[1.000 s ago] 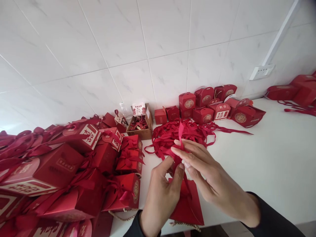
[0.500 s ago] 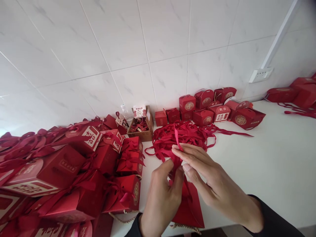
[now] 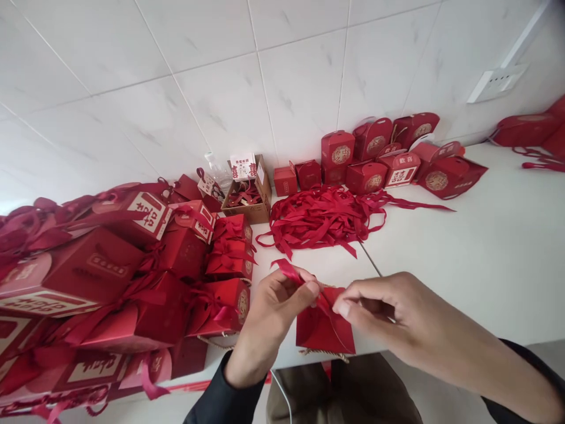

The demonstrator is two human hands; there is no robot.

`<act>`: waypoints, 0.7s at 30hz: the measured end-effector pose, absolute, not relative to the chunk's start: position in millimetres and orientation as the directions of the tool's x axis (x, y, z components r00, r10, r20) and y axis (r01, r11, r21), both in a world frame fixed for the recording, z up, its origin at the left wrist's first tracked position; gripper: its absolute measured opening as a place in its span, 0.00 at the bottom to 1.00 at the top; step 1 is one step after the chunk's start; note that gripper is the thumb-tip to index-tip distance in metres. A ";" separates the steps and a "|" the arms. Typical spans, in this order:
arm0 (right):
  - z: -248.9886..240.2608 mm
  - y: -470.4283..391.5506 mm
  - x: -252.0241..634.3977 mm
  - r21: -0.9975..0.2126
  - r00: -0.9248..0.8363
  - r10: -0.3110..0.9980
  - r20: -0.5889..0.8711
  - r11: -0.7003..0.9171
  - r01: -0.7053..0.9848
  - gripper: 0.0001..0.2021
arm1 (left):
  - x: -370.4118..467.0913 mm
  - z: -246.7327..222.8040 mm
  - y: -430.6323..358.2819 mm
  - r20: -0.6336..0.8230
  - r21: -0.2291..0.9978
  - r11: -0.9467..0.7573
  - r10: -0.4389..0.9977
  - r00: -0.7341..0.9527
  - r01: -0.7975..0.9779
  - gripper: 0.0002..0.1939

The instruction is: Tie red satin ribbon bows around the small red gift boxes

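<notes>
A red box (image 3: 324, 333) with a twisted cord handle sits at the table's front edge, below both hands. My left hand (image 3: 282, 303) pinches a red ribbon (image 3: 289, 272) between thumb and fingers, above the box's left part; one ribbon end sticks up past the fingers. My right hand (image 3: 375, 309) is at the box's right side, its thumb and index finger pressed together near the ribbon; what lies between those fingertips is too small to make out. Behind the hands lies a tangled heap of red ribbons (image 3: 322, 221).
Red boxes tied with ribbons (image 3: 110, 265) are piled at the left. A cardboard box (image 3: 248, 213) of small red items and more red boxes (image 3: 338, 156) stand along the tiled wall. A socket (image 3: 497, 82) is on the wall at the right.
The view has tilted down. My hands have moved apart, away from the ribbon heap and lower over the box. My right hand's extended fingers have curled in.
</notes>
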State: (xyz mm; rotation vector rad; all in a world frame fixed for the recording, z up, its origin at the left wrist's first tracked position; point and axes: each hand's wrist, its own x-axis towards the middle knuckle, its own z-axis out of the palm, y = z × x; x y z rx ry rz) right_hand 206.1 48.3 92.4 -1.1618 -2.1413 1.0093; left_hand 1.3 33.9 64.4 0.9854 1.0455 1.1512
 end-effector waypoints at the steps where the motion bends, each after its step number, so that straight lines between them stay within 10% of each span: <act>1: 92.3 48.4 207.6 -0.804 -0.505 0.862 0.048 0.333 0.492 0.20 | 0.1 65.1 32.7 -0.106 0.979 0.123 0.989 0.107 -0.162 0.10; 4: 83.6 55.2 206.7 -0.827 -0.385 0.916 0.112 0.301 0.475 0.17 | -1.8 67.3 29.5 0.001 0.993 -0.012 0.996 0.094 0.118 0.05; 8: 66.3 65.6 197.0 -0.897 -0.501 0.863 0.068 0.273 0.347 0.16 | -1.4 64.4 27.5 0.255 0.839 -0.300 0.954 0.158 0.455 0.22; 14: 62.3 69.0 191.1 -0.966 -0.613 0.790 -0.012 0.150 0.211 0.10 | -5.8 46.6 28.0 0.531 0.657 -0.536 0.828 0.179 0.530 0.32; 21: 66.6 68.5 198.6 -0.955 -0.494 0.869 0.026 0.167 0.244 0.08 | -15.8 35.9 19.1 0.438 0.694 -0.488 0.870 0.228 0.529 0.30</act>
